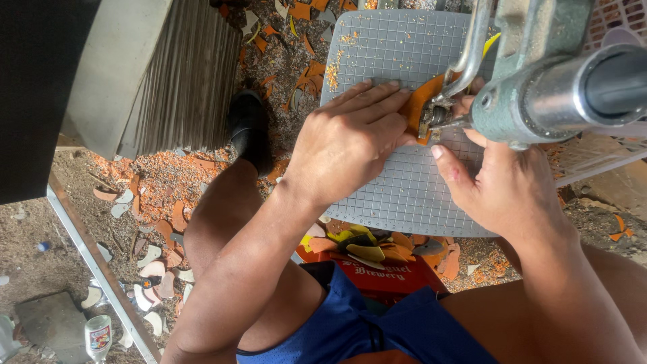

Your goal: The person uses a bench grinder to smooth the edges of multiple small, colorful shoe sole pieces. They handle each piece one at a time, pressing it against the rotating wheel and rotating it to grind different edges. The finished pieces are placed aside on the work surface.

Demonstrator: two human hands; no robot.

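Orange, flat and thin, a curved-edged piece of sheet material (419, 106) lies on a grey gridded cutting mat (397, 182), right under the tip of a grey-green metal press machine (539, 87) that reaches in from the upper right. The left hand (347, 141) lies palm down on the mat, its grip pressed flat with the fingers close together, the fingertips (387, 87) holding down the near edge of the orange piece. The right hand (502, 182) comes in from the other side, partly hidden beneath the machine body; its thumb points up toward the orange piece, but whether its fingers pinch the piece cannot be told. A curved silver metal lever (472, 50) rises from the machine's tip. The mat is dusted with orange crumbs along its upper left part. Below the mat sits a red plastic crate (397, 280) with yellow and orange offcuts (367, 246) on it. On the dirt floor (40, 269) to the left lie scattered orange and pale scraps (158, 229), and a black shoe (249, 128) rests among them
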